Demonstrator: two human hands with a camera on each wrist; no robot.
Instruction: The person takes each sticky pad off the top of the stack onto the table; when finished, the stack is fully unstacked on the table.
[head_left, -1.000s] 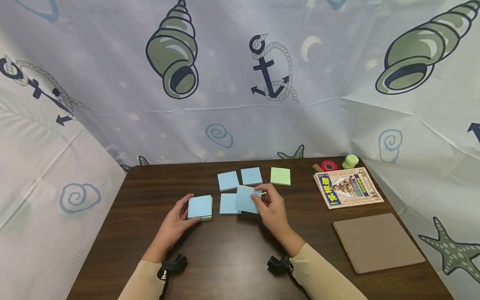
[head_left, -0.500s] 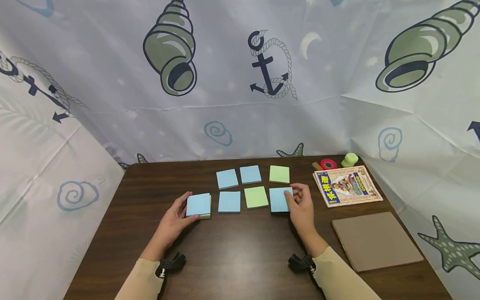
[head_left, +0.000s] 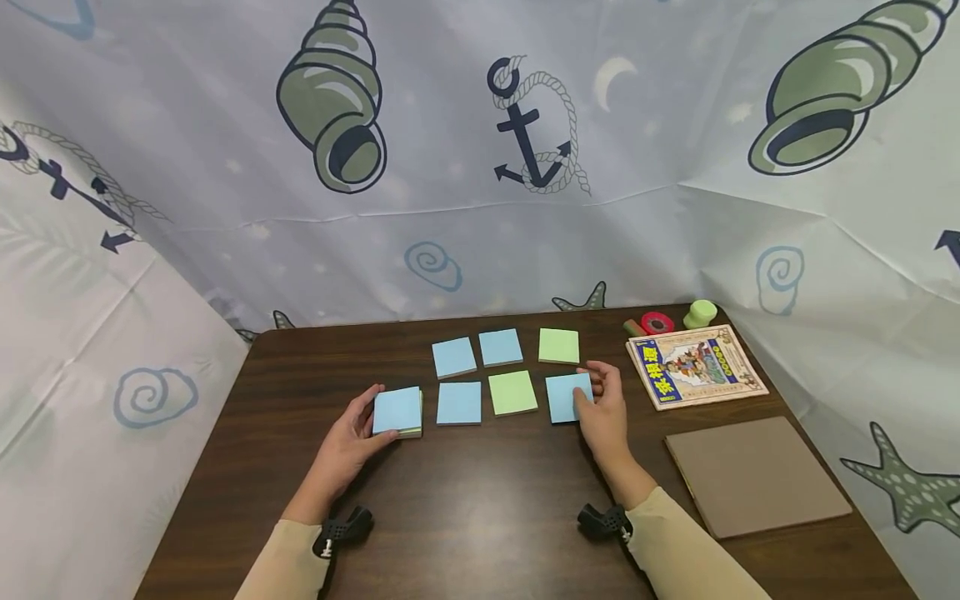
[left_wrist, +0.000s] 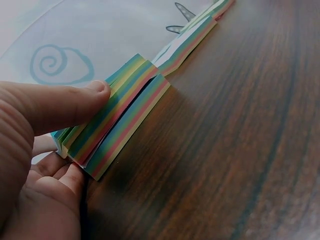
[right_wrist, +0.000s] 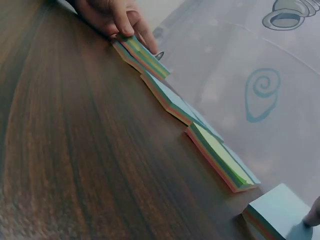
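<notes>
My left hand [head_left: 341,454] holds a small stack of sticky note pads [head_left: 397,408] at the table's left, blue on top. In the left wrist view the thumb lies along the striped edges of this stack [left_wrist: 120,112], whose pads sit slightly askew. Farther right, my right hand [head_left: 607,421] grips a blue-topped sticky note pad [head_left: 562,398] by its right side, thumb on top. That pad [right_wrist: 275,210] is low at the table in the right wrist view. Between the hands lie a blue pad [head_left: 459,403] and a green pad [head_left: 513,393].
Behind them is a row of two blue pads [head_left: 453,357] and a green pad [head_left: 558,346]. At right sit an illustrated booklet [head_left: 697,367], a brown flat board [head_left: 757,475], a red ring [head_left: 657,323] and a green knob-shaped piece [head_left: 701,314]. A printed curtain [head_left: 450,208] hangs behind.
My right hand has carried the blue pad rightward past the green one and lowered it to the table at the row's right end. The left hand keeps its hold on the stack.
</notes>
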